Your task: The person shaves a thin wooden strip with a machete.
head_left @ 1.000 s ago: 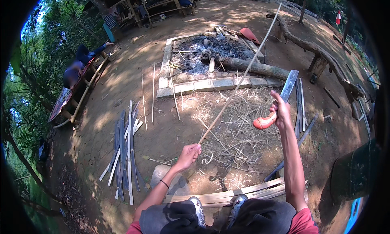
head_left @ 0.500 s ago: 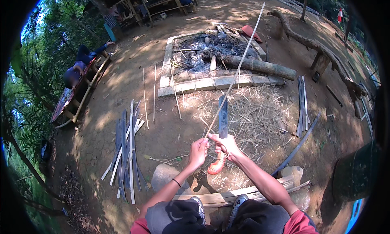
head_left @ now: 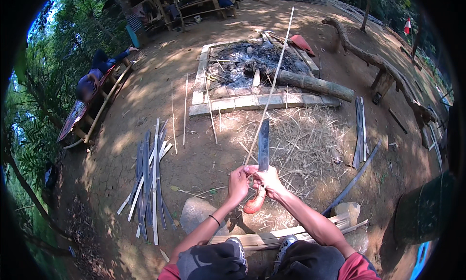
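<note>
My left hand (head_left: pixel 237 185) is closed around the near end of a long thin bamboo strip (head_left: pixel 274 81), which slants up and away over the fire pit. Close beside it, my right hand (head_left: pixel 268 179) grips a machete by its orange-brown handle (head_left: pixel 255 201). The dark blade (head_left: pixel 263 143) points away from me, just right of the strip. My right thumb reaches across to the strip near my left fingers, and the two hands nearly touch. Exactly how the fingertips meet on the strip is too small to make out.
A stone-edged fire pit (head_left: pixel 225 105) with ash and a bamboo log (head_left: pixel 315 83) lies ahead. Shavings (head_left: pixel 306 144) cover the ground before it. Split bamboo strips (head_left: pixel 148 183) lie left; more strips (head_left: pixel 272 236) lie by my feet. A person (head_left: pixel 92 81) reclines on a bench at far left.
The bamboo strip has swung upright a little, its far tip shifting left. Both hands and the machete have moved slightly left, with the hands closer together.
</note>
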The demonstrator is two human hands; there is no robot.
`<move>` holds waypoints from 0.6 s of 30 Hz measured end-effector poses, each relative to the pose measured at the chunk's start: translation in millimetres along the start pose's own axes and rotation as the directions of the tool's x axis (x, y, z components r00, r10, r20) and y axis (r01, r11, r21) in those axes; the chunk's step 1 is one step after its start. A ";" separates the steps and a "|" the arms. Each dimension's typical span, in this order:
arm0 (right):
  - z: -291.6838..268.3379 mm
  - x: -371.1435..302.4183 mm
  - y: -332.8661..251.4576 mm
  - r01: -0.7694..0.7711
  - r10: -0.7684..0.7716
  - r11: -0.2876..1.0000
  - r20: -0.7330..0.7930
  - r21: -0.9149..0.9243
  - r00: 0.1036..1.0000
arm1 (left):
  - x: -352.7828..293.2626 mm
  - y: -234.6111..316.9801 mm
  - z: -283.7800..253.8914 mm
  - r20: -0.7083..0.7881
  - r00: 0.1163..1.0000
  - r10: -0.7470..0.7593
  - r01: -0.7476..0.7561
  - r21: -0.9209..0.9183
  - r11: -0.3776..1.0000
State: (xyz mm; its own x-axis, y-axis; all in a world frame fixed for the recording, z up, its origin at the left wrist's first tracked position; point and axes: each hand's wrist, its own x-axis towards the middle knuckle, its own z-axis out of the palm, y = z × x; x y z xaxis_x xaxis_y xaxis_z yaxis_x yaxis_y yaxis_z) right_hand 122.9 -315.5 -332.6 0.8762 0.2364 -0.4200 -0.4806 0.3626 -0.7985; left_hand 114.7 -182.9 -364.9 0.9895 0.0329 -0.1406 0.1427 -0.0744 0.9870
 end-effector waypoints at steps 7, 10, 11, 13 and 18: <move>-10.0 5.5 -0.4 -0.337 0.345 0.935 0.073 -0.108 0.936 | -3.9 7.6 -13.3 -0.181 0.957 0.227 -0.144 0.379 0.914; -9.3 -1.8 -0.2 -0.444 0.450 0.892 0.248 -0.085 0.858 | -7.9 18.3 -17.6 -0.179 0.956 0.231 -0.160 0.342 0.926; -12.5 0.8 3.8 -0.481 0.466 0.877 0.284 -0.019 0.838 | -8.2 23.2 -15.4 -0.172 0.954 0.244 -0.173 0.347 0.922; -18.8 11.2 21.7 -0.558 0.488 0.823 0.370 0.108 0.791 | -8.1 29.6 -15.0 -0.164 0.950 0.266 -0.191 0.367 0.910; -1.3 3.9 25.9 -0.300 0.246 0.906 0.204 0.298 0.948 | -9.7 24.4 -18.7 -0.201 0.915 0.350 -0.251 0.398 0.882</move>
State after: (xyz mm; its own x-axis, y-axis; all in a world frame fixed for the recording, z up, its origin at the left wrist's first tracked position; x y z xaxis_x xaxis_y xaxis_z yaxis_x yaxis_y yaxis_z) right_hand 113.9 -306.4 -355.5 0.7044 0.4969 -0.5069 -0.7090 0.5262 -0.4696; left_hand 108.2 -166.3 -338.1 0.9509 0.2039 0.2329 -0.1132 -0.4710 0.8748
